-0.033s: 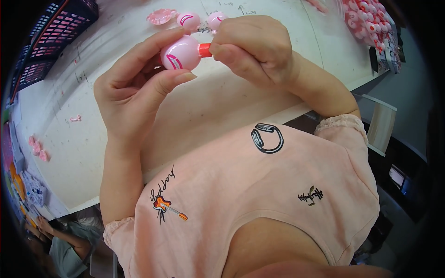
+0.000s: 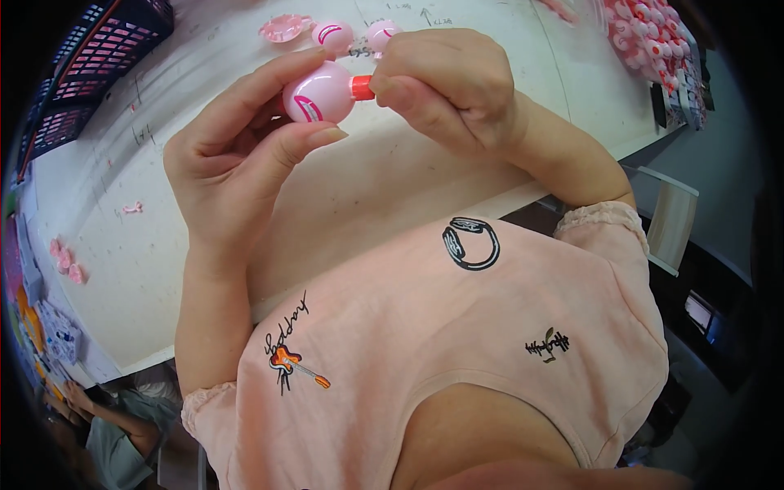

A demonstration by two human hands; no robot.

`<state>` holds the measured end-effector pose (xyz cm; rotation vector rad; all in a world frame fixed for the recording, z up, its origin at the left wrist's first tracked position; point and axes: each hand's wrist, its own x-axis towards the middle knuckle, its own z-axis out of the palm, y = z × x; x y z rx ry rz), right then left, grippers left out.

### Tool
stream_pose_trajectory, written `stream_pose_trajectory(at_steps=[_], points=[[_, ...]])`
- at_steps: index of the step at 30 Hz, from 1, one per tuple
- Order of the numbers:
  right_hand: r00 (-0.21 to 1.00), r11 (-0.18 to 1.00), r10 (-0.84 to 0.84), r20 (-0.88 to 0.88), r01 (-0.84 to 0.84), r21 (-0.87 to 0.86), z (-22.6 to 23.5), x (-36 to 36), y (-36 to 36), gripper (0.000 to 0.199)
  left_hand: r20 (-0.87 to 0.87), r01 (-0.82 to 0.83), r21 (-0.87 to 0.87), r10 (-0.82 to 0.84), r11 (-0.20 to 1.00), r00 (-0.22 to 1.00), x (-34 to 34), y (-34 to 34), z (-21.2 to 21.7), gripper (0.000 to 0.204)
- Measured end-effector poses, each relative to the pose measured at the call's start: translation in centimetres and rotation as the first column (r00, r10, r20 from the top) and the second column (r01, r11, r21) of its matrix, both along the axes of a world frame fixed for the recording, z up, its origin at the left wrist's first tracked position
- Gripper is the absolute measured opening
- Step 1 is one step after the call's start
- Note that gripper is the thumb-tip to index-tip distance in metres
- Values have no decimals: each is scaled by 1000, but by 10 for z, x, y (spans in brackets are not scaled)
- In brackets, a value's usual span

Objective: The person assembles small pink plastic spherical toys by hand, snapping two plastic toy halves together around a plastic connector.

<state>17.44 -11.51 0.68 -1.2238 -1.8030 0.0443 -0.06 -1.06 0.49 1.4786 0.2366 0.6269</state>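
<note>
Raised over the white table (image 2: 343,196), a glossy pale pink ball (image 2: 320,91) with a darker pink curved mark sits between the fingers and thumb of my left hand (image 2: 237,147). A short red stem (image 2: 363,87) joins the ball's right side through a whitish collar. My right hand (image 2: 449,90) is closed around the stem's other end, its thumb and bent forefinger pressed together there. Whatever else lies inside that fist is hidden. Just beyond my hands are two similar pink balls (image 2: 332,37) and a pink, scalloped shallow piece (image 2: 286,28).
A dark blue mesh basket (image 2: 98,65) holding pink things stands at the far left. Many pink, white and red pieces in a clear bag (image 2: 649,37) fill the far right corner. Small pink parts (image 2: 67,261) lie at the left edge. Another person's arm (image 2: 122,420) shows at lower left.
</note>
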Motion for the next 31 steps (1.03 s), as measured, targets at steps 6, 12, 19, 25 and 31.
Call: stream_pose_trajectory(at_steps=[6,12,19,25,31], points=[[994,997,32,-105,-40,-73,0,-7,-1,14,-9,1,110,0,994,1000,-3,0,0,40],[995,993,36,-89,-46,-111,-4,-8,0,14,-60,-22,209,35,978,998,-6,-2,-1,39],[992,992,18,-124,-33,-121,-2,-9,-2,15,-27,-52,258,62,965,998,-3,-4,2,40],[998,990,-57,-3,56,-132,11,-1,6,15,-117,-72,-248,44,966,992,0,-3,6,38],[994,998,29,104,-23,-61,9,3,7,21,-167,-14,-316,-41,949,985,3,3,7,38]])
